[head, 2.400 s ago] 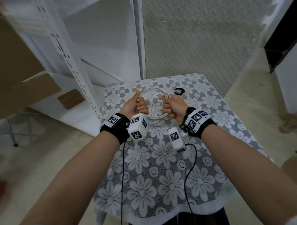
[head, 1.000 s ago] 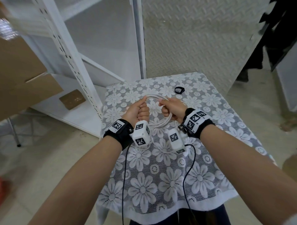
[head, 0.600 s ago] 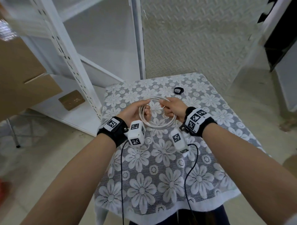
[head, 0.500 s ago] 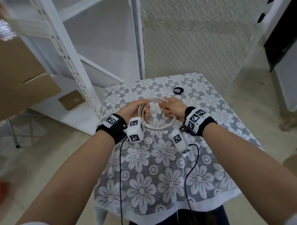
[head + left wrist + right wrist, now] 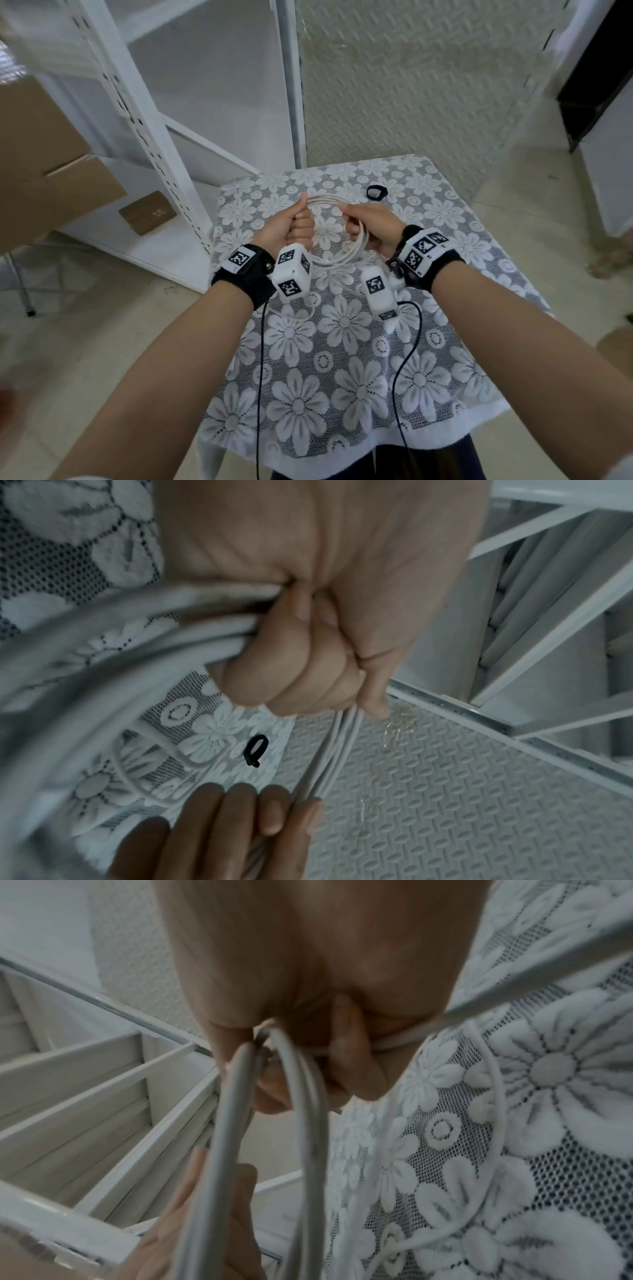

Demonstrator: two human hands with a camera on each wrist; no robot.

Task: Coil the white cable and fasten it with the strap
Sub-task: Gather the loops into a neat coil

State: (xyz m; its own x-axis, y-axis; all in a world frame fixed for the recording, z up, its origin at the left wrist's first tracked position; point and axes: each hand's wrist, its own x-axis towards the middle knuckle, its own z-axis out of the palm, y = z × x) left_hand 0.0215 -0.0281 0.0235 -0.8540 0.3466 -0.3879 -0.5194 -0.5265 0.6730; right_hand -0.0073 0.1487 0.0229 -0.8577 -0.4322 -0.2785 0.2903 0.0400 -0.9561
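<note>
1. Gripping the coiled white cable (image 5: 342,255) on both sides: left hand (image 5: 291,229) fisted round the bundled loops on the left, thumb up; right hand (image 5: 371,226) curled round the loops on the right.
2. Holding the coil raised just above the desk (image 5: 479,260), between the two hands, loops gathered fairly evenly.
3. Trailing a loose tail of cable onto the lace tablecloth (image 5: 342,394) beneath the left wrist, not yet wound in.
4. Judging the cable as light, smooth and springy: likely wanting to unwind if released, so pinching all strands together in one fist looks sensible.
5. Lying beyond the right hand, well apart on the cloth: the black strap (image 5: 376,192), closed in a small loop, untouched.
6. Standing past the desk: a white shelving rack (image 5: 137,113) and cardboard boxes (image 5: 41,161) to the left.
</note>
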